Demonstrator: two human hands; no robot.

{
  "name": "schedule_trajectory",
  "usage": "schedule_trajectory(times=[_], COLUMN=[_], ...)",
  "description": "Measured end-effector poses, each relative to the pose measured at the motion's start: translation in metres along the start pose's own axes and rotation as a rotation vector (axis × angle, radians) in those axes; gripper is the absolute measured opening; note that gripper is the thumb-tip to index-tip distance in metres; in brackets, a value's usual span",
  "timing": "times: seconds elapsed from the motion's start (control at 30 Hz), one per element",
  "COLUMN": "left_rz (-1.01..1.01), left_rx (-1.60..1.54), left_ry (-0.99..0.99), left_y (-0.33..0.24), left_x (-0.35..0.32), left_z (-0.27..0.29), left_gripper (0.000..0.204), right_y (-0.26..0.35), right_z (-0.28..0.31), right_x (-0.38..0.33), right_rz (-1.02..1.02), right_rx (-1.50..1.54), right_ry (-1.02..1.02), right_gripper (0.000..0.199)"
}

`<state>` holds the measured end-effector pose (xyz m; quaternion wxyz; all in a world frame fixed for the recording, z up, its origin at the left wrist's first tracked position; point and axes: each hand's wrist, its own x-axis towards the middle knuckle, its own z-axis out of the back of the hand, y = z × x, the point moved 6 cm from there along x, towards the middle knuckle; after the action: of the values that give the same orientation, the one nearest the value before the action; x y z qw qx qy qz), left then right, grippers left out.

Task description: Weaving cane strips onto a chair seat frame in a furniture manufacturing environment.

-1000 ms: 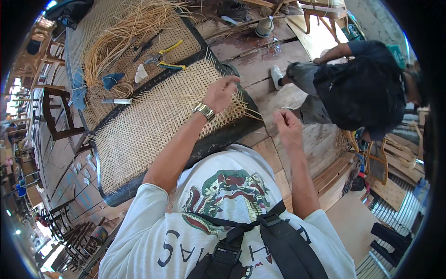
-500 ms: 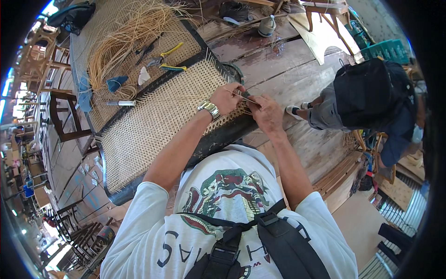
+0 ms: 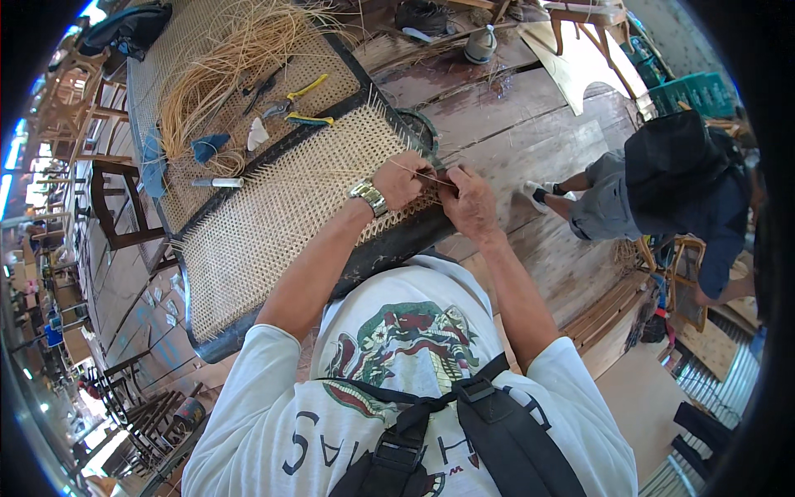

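Note:
A woven cane panel set in a dark frame lies in front of me. At its right edge my left hand, with a metal watch on the wrist, is closed with its fingertips pinching a thin cane strand. Close beside it, my right hand is closed on the same strand; its fingertips are partly hidden. Loose cane ends stick up along the panel's edges. Farther off, on another woven part, lie a bundle of cane strands, yellow-handled pliers and a white-handled tool.
Blue cloth scraps lie near the pliers. To the right, a person with a black backpack bends over a wooden chair frame. A pale jug stands on the plank floor beyond, with a green crate at far right. Chairs stand left.
My right hand has shifted slightly left and up, and my left hand's fingers have curled in closer at the strand. The other person has moved to the right.

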<state>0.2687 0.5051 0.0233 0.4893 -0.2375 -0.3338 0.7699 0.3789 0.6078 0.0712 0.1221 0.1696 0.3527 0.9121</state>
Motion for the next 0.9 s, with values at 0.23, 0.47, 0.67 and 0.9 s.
schedule_trajectory(times=[0.23,0.47,0.67,0.9], left_rz=[0.015,-0.230,-0.250,-0.197], left_rx=[-0.202,0.125,0.277,0.519], left_ry=[-0.147,0.056,0.216,0.076], left_y=[-0.001,-0.020,-0.026,-0.049], left_x=[-0.003,0.014,0.021,0.009], left_z=[0.006,0.018,0.012,0.002], left_gripper=[0.014,0.011,0.008,0.008], right_y=[0.002,0.000,-0.009,-0.002], right_z=[0.001,0.010,0.010,0.018], right_x=[-0.001,-0.038,-0.055,-0.051], right_rz=[0.103,-0.001,-0.159,-0.016], right_rx=[-0.075,0.004,0.225,0.155], right_ry=[0.140,0.107,-0.060,-0.145], right_gripper=[0.011,0.035,0.033,0.023])
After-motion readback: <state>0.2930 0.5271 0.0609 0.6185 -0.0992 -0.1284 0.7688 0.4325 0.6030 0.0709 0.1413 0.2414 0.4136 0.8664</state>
